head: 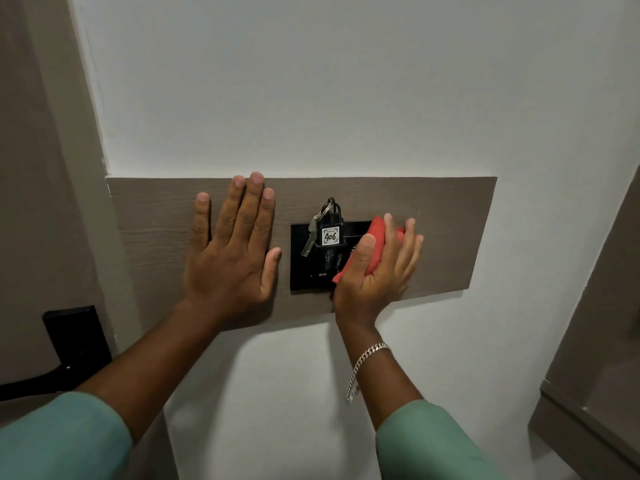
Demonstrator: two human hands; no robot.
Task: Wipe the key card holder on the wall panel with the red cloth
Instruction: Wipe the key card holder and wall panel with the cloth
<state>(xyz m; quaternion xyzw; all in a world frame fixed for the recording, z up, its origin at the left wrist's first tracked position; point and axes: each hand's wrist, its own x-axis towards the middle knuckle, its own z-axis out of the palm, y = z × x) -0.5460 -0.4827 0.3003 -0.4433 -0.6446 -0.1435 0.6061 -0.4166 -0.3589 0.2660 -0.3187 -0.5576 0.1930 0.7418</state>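
A black key card holder (304, 271) is set into a brown wooden wall panel (450, 230). A black key tag marked 406 (330, 236) stands in its slot, with a metal key (309, 240) hanging from the ring. My right hand (377, 271) presses a folded red cloth (375, 237) against the holder's right half and hides that side. My left hand (232, 251) lies flat on the panel just left of the holder, fingers spread and pointing up.
White wall surrounds the panel. At the lower left a black door lock plate with a lever handle (76, 341) sits on a grey-brown door. A grey-brown cabinet edge (595, 375) stands at the right.
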